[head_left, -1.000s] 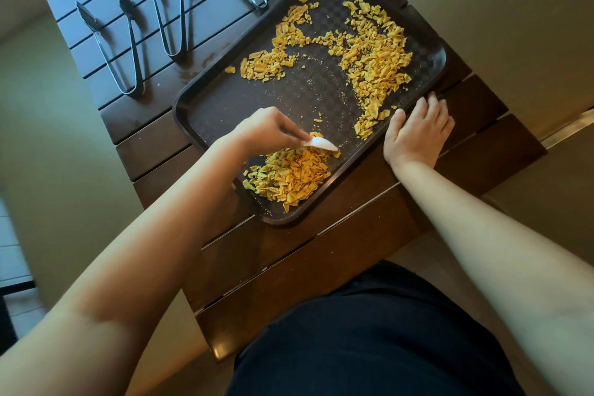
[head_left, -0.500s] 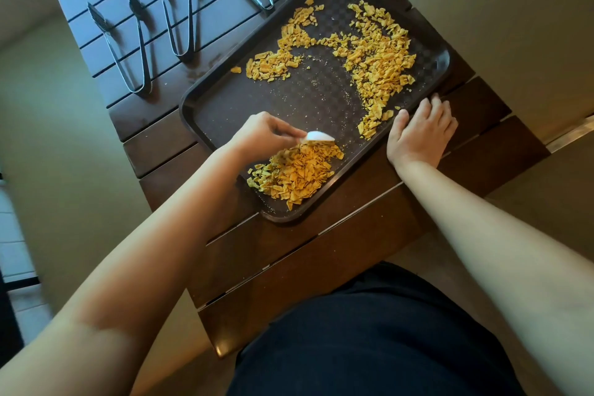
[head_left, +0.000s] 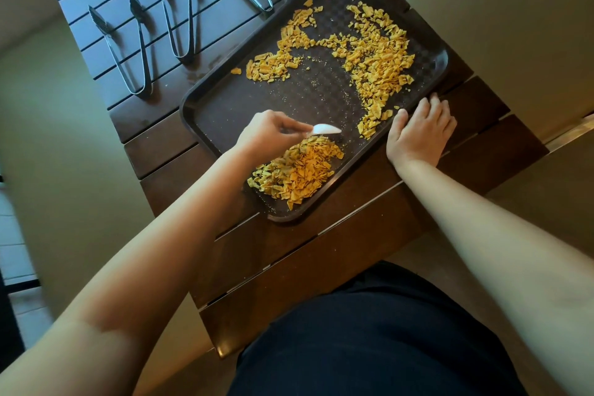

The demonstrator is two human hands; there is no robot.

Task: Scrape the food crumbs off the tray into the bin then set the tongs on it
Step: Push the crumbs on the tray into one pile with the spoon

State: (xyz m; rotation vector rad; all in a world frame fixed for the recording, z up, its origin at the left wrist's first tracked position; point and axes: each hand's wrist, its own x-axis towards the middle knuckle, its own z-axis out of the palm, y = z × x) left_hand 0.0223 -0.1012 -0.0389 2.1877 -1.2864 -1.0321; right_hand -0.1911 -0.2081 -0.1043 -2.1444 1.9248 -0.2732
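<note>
The dark tray (head_left: 225,112) lies at an angle on the slatted wooden surface (head_left: 321,251), and the crumbs are in three groups: a gathered heap (head_left: 295,170) in the near corner, a small patch (head_left: 273,66) toward the far left, and a long loose band (head_left: 376,64) down the right side. The left hand (head_left: 266,133) pinches the handle of a small white scraper (head_left: 326,129), its blade just above the far edge of the heap. The right hand (head_left: 418,135) rests at the tray's near-right rim, fingers (head_left: 434,103) fairly straight and close together, touching the rim and steadying it.

Beyond the tray, two pairs of tongs (head_left: 128,51) lie on the slats to the left, with two more at the top edge, only partly in view. No bin shows anywhere (it may be below the surface's edge).

The step in hand looks like gathering, well short of done. The next move calls for reaching the blade out to the right-hand band and drawing it back toward the heap, while the other hand keeps the tray from sliding.
</note>
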